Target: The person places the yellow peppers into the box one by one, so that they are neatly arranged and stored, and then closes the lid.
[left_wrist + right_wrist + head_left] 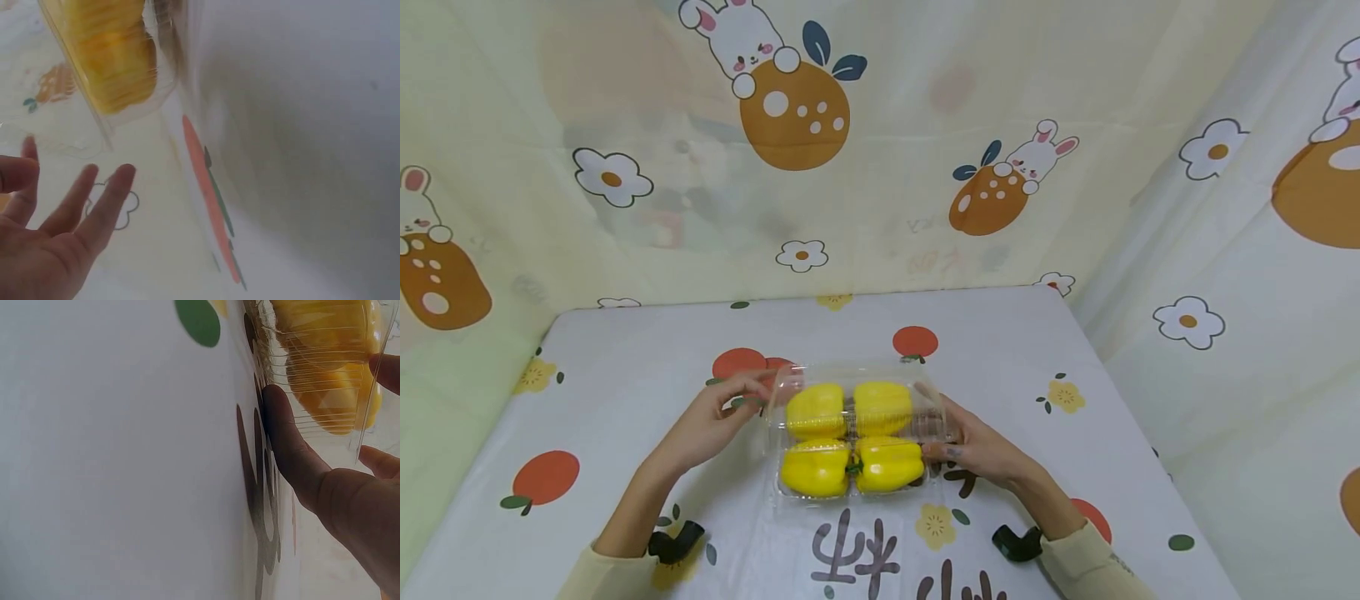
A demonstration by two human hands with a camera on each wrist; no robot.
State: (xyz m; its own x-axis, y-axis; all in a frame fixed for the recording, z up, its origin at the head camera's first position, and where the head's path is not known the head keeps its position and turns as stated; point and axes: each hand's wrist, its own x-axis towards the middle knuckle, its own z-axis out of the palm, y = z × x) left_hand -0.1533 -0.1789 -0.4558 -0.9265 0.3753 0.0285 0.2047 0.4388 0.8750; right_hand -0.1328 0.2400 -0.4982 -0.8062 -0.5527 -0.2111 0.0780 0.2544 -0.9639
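Observation:
A clear plastic container [848, 500] stands on the table with several yellow bell peppers [816, 468] inside, set in two rows. Its thin clear lid is hard to make out; whether it is fastened I cannot tell. My left hand [718, 421] is at the container's left side, fingers spread and holding nothing; a gap shows between its fingertips [127, 172] and the plastic in the left wrist view. At the right side my right hand [973, 442] grips the container, its thumb [281, 419] low against the ribbed wall and other fingers near the upper rim.
A white cloth with printed fruit, flowers and dark lettering covers the table [647, 358]. Patterned curtains [880, 208] hang behind it and at both sides. A black strap piece [676, 542] is at the left wrist, and another [1017, 543] at the right.

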